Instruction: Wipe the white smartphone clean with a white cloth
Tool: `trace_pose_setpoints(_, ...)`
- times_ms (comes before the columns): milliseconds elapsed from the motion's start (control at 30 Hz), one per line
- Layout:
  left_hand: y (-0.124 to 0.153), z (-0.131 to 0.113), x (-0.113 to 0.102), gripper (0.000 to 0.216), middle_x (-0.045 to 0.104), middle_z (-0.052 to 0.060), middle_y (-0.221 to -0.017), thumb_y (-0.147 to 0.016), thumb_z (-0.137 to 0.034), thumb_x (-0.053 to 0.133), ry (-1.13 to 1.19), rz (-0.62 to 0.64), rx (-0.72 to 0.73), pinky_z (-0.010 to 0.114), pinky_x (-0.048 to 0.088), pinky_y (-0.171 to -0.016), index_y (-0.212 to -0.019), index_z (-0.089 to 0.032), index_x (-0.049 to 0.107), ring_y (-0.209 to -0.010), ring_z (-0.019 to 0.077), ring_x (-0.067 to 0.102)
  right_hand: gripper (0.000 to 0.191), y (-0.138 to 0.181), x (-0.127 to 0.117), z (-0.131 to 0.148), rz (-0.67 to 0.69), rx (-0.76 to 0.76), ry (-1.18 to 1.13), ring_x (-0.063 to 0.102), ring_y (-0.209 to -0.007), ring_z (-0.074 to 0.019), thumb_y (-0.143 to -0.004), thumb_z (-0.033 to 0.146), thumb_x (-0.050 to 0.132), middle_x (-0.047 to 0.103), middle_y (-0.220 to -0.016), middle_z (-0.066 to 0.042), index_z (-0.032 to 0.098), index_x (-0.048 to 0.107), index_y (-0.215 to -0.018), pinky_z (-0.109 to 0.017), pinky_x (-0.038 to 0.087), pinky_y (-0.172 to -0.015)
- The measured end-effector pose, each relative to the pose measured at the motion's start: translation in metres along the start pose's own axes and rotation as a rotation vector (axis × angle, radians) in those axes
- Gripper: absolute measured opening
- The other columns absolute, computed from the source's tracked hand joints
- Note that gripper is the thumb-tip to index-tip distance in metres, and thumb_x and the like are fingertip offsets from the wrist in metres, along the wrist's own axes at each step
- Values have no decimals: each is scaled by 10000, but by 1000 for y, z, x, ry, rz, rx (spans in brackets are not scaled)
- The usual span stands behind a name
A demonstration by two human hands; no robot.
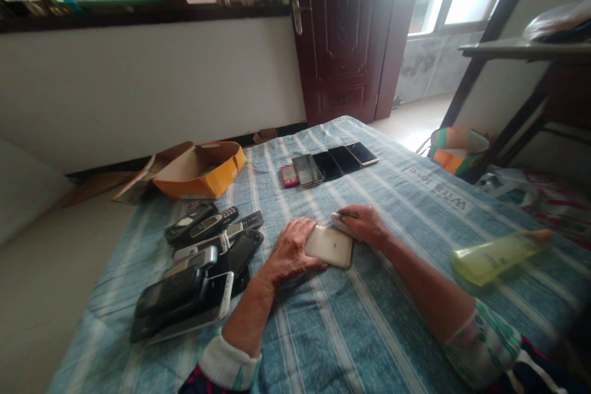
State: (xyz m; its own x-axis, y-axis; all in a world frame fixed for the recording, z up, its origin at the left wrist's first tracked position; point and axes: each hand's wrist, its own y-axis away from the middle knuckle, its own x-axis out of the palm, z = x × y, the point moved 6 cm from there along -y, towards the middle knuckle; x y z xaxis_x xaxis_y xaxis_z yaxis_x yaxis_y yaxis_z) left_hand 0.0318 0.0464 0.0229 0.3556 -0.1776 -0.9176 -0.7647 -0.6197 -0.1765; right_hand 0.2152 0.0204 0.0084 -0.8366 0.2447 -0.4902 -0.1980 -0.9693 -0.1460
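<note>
A pale gold smartphone (333, 247) lies back side up on the striped bedspread. My left hand (290, 246) grips it at its left end, with the thumb along the near edge. My right hand (367, 225) is closed on a small white wad (340, 221), which looks like cloth or tissue, at the phone's far right corner. To the left lies a heap of old mobile phones (207, 265), some with keypads and some with dark screens. Beyond my hands a row of dark-screened smartphones (341, 160) lies side by side, with a small red device (289, 176) at its left end.
The blue striped bedspread (314, 326) covers the surface under my hands. An open yellow cardboard box (221, 175) stands at the back left. A yellow-green translucent bottle (494, 257) lies on its side at the right. Behind are a dark red door (341, 43) and a desk (530, 49).
</note>
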Motion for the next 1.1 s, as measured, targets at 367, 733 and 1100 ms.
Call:
trace_pose_setpoints(367, 28, -16, -9, 913, 572, 182, -1191, -599, -484, 774, -243, -354, -3, 487, 416, -970, -1345, -91, 424, -1102, 339, 509, 262, 1, -1, -8, -90, 84, -176, 681, -850, -205, -742, 318, 591, 755, -892, -34, 184, 759, -892, -301, 512, -775)
trace_pose_setpoints(733, 35, -19, -10, 879, 587, 200, -1136, -669, -631, 699, -393, -468, -30, 470, 406, -970, -1289, -45, 490, -1066, 342, 513, 340, 7, 10, -8, -83, 176, -466, 635, -709, -171, -665, 391, 641, 735, -835, -50, 160, 756, -886, -263, 469, -615)
trace_pose_setpoints(1100, 33, -13, -14, 787, 614, 169, -1045, -666, -666, 679, -431, -453, -149, 453, 437, -909, -1182, -80, 588, -981, 319, 530, 289, 15, 5, 12, 62, 158, -294, 565, -616, -128, -660, 292, 581, 691, -687, -11, 131, 764, -815, -228, 403, -552)
